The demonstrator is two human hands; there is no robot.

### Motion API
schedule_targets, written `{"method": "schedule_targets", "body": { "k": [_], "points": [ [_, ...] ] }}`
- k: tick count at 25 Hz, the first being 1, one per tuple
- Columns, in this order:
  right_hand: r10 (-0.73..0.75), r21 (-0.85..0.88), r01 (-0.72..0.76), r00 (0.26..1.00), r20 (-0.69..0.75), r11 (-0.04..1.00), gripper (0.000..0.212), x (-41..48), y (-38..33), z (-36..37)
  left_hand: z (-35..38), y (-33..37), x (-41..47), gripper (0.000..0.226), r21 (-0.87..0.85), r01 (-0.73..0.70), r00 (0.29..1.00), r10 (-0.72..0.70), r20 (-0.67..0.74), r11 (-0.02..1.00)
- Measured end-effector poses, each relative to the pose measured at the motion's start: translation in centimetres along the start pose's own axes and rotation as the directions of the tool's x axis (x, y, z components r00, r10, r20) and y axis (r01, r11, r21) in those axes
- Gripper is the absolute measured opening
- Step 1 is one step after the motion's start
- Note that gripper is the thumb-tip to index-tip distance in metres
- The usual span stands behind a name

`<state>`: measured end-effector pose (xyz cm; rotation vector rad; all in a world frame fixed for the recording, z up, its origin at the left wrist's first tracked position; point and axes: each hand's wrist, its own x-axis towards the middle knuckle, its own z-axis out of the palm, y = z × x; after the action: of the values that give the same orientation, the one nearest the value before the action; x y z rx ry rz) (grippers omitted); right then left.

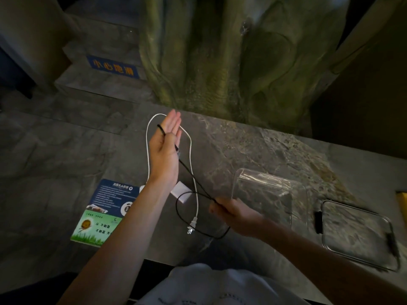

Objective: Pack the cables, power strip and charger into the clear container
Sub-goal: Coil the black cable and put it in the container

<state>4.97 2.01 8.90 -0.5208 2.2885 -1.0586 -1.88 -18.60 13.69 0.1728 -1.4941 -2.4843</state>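
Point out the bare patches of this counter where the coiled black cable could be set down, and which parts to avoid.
Free: the stone counter behind the clear container, toward the rock wall, and the strip between the container and its lid. Crowded: the near left, where the leaflet, the white power strip with its cord and both hands sit close together.

Blue rectangular sign [113,67] on the grey stone step, upper left of the frame: orange characters 小心地滑.
Blue-and-green printed card [103,213] lying flat on the table, lower left of the frame, green lower part: 从 不剩饭 and, below it, 不剩菜 开…, the rest hidden under a forearm.
Same card, blue upper part: a white heading and lines of small white print, too small to read.
White shirt [211,287] at the bottom edge: faint grey print, not legible.
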Motion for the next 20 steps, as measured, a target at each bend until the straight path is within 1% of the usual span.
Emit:
{"method": "schedule_targets", "body": {
  "k": [2,4,6,7,8,9,10,12,13,14,15,16,17,20],
  "points": [
    [-0.062,-0.044,0.06,0.996,-0.057,0.997,0.011,0.0,-0.7,-1.3,-1.1,-1.0,0.4,0.05,0.272,-0.041,0.999,0.031,0.042,0.961],
    [-0.119,-0.068,0.111,0.985,-0.127,0.992,0.016,0.0,-1.4,-3.4,-2.1,-1.6,0.6,0.052,0.465,-0.031,0.993,-0.025,0.115,0.885],
    [-0.159,-0.096,0.144,0.972,-0.175,0.985,0.016,-0.2,-2.2,-5.8,-2.6,-1.5,0.5,0.05,0.524,0.037,0.971,-0.155,0.184,0.851],
    [-0.192,-0.103,0.174,0.96,-0.203,0.979,0.015,-0.4,-2.7,-6.9,-2.6,-1.1,0.4,0.046,0.513,0.099,0.944,-0.243,0.222,0.853],
    [-0.219,-0.104,0.199,0.948,-0.231,0.974,0.014,-0.5,-3.1,-7.9,-2.6,-0.8,0.1,0.044,0.495,0.176,0.903,-0.339,0.262,0.851],
    [-0.24,-0.101,0.221,0.935,-0.26,0.97,0.014,-0.6,-3.6,-8.8,-2.5,-0.3,-0.1,0.042,0.484,0.253,0.847,-0.434,0.307,0.838],
    [-0.251,-0.104,0.231,0.925,-0.285,0.967,0.016,-0.6,-4.1,-9.5,-2.3,0.1,-0.3,0.041,0.485,0.321,0.775,-0.52,0.359,0.813],
    [-0.283,-0.129,0.255,0.903,-0.322,0.958,0.018,-0.1,-4.9,-10.5,-1.7,0.9,-0.9,0.041,0.506,0.417,0.587,-0.649,0.484,0.755],
    [-0.308,-0.156,0.27,0.887,-0.344,0.95,0.018,0.3,-5.3,-10.9,-1.1,1.2,-1.3,0.042,0.507,0.454,0.485,-0.68,0.549,0.733],
    [-0.32,-0.177,0.272,0.871,-0.373,0.946,0.016,0.9,-5.7,-11.3,-0.5,1.5,-1.6,0.046,0.496,0.49,0.391,-0.69,0.61,0.716],
    [-0.319,-0.181,0.267,0.856,-0.407,0.947,0.015,1.4,-6.0,-11.8,0.2,1.7,-1.9,0.05,0.484,0.52,0.312,-0.684,0.66,0.704],
    [-0.312,-0.171,0.262,0.844,-0.437,0.95,0.014,2.0,-6.2,-12.2,0.8,1.8,-2.0,0.054,0.47,0.541,0.251,-0.667,0.701,0.697],
    [-0.311,-0.16,0.267,0.832,-0.459,0.95,0.013,2.5,-6.4,-12.5,1.4,1.8,-2.1,0.056,0.45,0.557,0.204,-0.639,0.741,0.699],
    [-0.285,-0.096,0.275,0.818,-0.499,0.957,0.014,3.8,-6.6,-13.0,2.5,1.7,-2.4,0.059,0.355,0.6,0.101,-0.508,0.855,0.717]
  ]
}}
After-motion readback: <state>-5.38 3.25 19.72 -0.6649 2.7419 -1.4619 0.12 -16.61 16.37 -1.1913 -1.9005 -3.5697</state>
